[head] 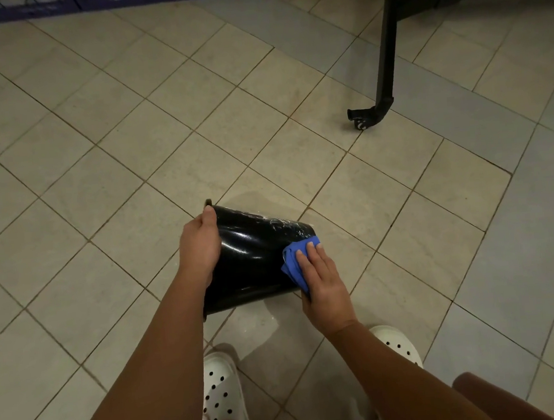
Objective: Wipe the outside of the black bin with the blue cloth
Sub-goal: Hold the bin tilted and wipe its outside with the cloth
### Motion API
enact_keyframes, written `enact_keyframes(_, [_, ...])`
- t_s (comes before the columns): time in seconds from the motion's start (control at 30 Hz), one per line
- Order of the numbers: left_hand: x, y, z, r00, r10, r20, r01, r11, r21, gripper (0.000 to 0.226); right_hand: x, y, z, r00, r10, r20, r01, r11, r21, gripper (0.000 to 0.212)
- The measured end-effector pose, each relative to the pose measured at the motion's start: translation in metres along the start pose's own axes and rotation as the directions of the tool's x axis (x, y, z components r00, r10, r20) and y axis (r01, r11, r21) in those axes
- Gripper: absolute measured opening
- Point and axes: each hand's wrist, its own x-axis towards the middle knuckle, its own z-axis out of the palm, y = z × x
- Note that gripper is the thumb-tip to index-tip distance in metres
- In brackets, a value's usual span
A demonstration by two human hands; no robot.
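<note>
Head view: the black bin point(256, 264) lies tipped on its side on the tiled floor point(132, 155), just ahead of my white clogs point(219, 380) and well apart from the black wheeled stand leg point(386, 52) toward the far right of the floor.

My left hand point(200, 245) grips the bin's wider left end. The thumb lies over the top by the rim, and the other fingers wrap round out of sight. My right hand point(320, 276) lies flat with straight fingers, pressing the bunched blue cloth point(291, 258) against the wall near the narrower right end. It is pressing the cloth, not clutching it.

The bin looks like thin, glossy plastic, so I judge it light and fairly stiff, though the wall may flex if I lean hard. White streaks that look like suds or water sit on its upper side, and the floor beside it looks wet. I expect the surface to be slick and the round body ready to roll. The rim is the sound place to hold, since it gives my fingers an edge to hook. The cloth is soft and limp, so a flat palm spreads it best over the curve.
</note>
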Motion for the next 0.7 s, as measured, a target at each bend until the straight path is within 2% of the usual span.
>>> enact_keyframes(0.07, [0.001, 0.000, -0.002, 0.998, -0.068, -0.007, 0.068, 0.997, -0.039, 0.031, 0.004, 0.003, 0.000, 1.000, -0.012, 0.014, 0.013, 1.000, -0.018, 0.078])
enact_keyframes(0.13, [0.002, -0.001, -0.002, 0.996, -0.074, -0.041, 0.073, 0.997, -0.040, 0.028, 0.010, 0.007, -0.002, 1.000, 0.003, 0.028, -0.003, 1.000, -0.024, 0.078])
enact_keyframes(0.33, [-0.002, -0.001, 0.008, 0.990, 0.107, -0.094, -0.101, 0.992, 0.070, 0.060, 0.018, 0.013, -0.006, 0.999, 0.007, 0.045, -0.006, 1.000, -0.023, 0.078])
enact_keyframes(0.43, [-0.004, 0.000, 0.009, 0.988, 0.126, -0.087, -0.119, 0.990, 0.079, 0.062, 0.011, 0.011, -0.003, 0.997, 0.058, 0.045, -0.057, 0.998, -0.031, 0.079])
enact_keyframes(0.57, [-0.005, -0.002, 0.007, 0.988, 0.148, -0.050, -0.143, 0.985, 0.096, 0.064, -0.002, 0.003, 0.002, 0.996, 0.069, 0.055, -0.068, 0.998, -0.020, 0.055])
enact_keyframes(0.7, [-0.007, -0.003, 0.004, 0.989, 0.145, -0.024, -0.143, 0.987, 0.076, 0.064, 0.009, 0.011, 0.000, 0.994, 0.087, 0.070, -0.083, 0.994, -0.067, 0.057])
